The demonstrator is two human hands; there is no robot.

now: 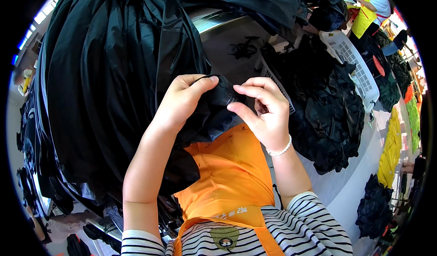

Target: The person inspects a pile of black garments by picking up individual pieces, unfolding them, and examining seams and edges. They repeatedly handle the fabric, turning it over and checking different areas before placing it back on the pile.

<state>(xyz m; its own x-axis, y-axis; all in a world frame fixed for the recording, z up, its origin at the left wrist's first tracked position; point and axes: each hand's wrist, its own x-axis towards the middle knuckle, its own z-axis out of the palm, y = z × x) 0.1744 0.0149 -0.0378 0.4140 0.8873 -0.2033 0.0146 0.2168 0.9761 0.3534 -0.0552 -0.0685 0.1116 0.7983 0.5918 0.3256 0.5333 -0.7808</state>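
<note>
My left hand is closed on a piece of black cloth, its thumb pressed flat over the top edge. Just right of it, my right hand has thumb and forefinger apart at the cloth's right edge, the other fingers curled. A faint pale line shows on the cloth near my right fingertips; it is too small to make out. Below my hands the cloth hangs in folds over my orange apron. A large heap of shiny black fabric drapes down close to my left forearm.
At right, a pile of crumpled black cloth lies beside a white plastic basket. Yellow cloth and a dark bundle are farther right. A person in a yellow apron stands at the far right. Black strips lie ahead.
</note>
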